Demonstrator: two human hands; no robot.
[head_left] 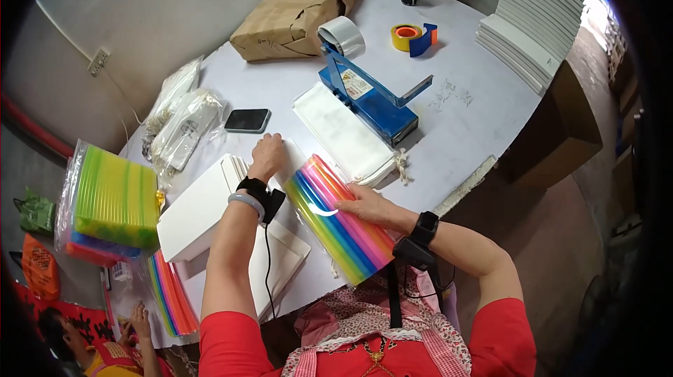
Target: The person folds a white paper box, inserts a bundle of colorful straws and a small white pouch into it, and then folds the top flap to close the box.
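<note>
A flat, clear-wrapped pack of rainbow-striped tubes (pixel 336 219) lies slanted in front of me, reaching over the table's near edge. My right hand (pixel 371 207) grips its right side, the thumb on top and the other fingers partly hidden. Beyond its upper left end, my left hand (pixel 266 156) is closed with the fingers curled down beside some clear film. What those fingers hold, if anything, is hidden. Under my left forearm sits a stack of flat white boxes (pixel 203 205). White pouches with drawstrings (pixel 343 131) lie beyond the rainbow pack.
A blue heat sealer (pixel 371 100) stands past the pouches, its arm raised. Around it are a phone (pixel 247 120), tape roll (pixel 340 37), tape dispenser (pixel 413 39) and brown parcel (pixel 298 16). Yellow-green packs (pixel 116 198) stand left; a white stack (pixel 526 26) rises right. Another person (pixel 105 342) sits lower left.
</note>
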